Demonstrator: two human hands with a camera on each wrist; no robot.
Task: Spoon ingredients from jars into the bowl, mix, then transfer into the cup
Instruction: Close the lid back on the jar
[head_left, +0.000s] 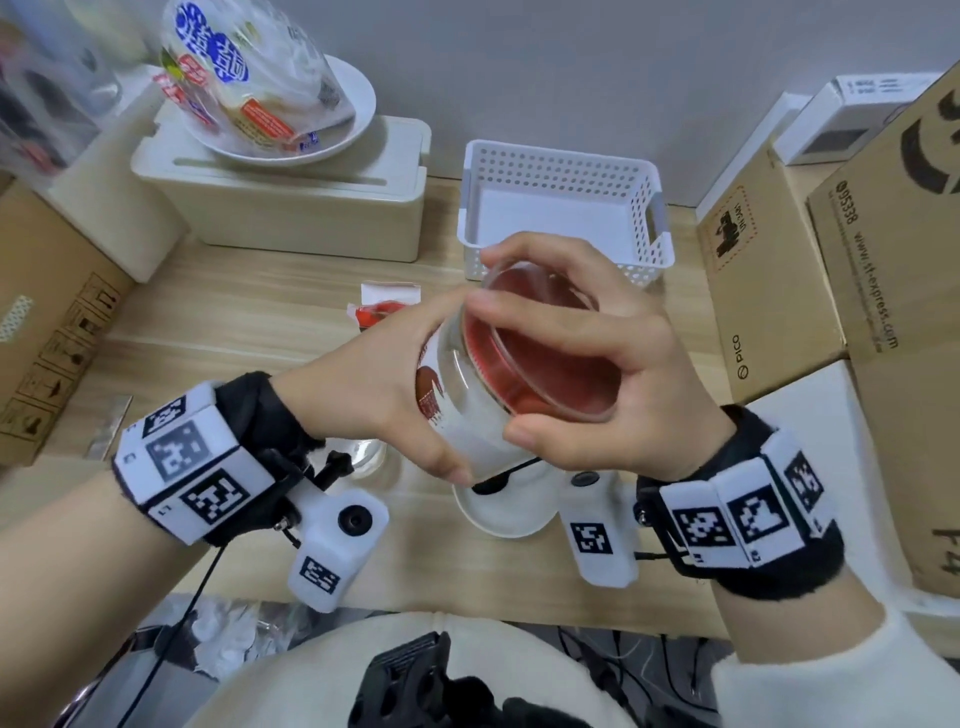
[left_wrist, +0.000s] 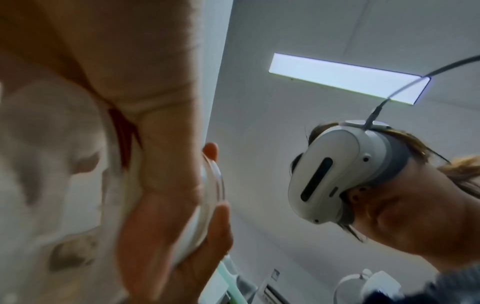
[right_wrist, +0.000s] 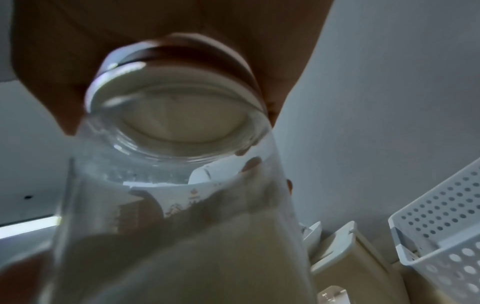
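Note:
A clear glass jar (head_left: 457, 410) with a white and brown label is held tilted above the table, and my left hand (head_left: 462, 387) grips its body. My right hand (head_left: 506, 364) curls over its clear, red-tinted lid (head_left: 545, 358), fingertips and thumb on the rim. In the right wrist view the lid (right_wrist: 176, 115) sits on the jar (right_wrist: 182, 216) mouth; the jar holds pale powder. Below the hands stands a white bowl (head_left: 498, 519) with a dark object (head_left: 491, 486) in it. A clear glass (head_left: 371, 457) shows partly behind my left hand.
A white perforated basket (head_left: 566, 208) stands at the back, and a beige box (head_left: 291, 213) carries a plate with a packet. Cardboard boxes (head_left: 769, 291) line the right side and the left edge. A torn red and white sachet (head_left: 384, 306) lies mid-table.

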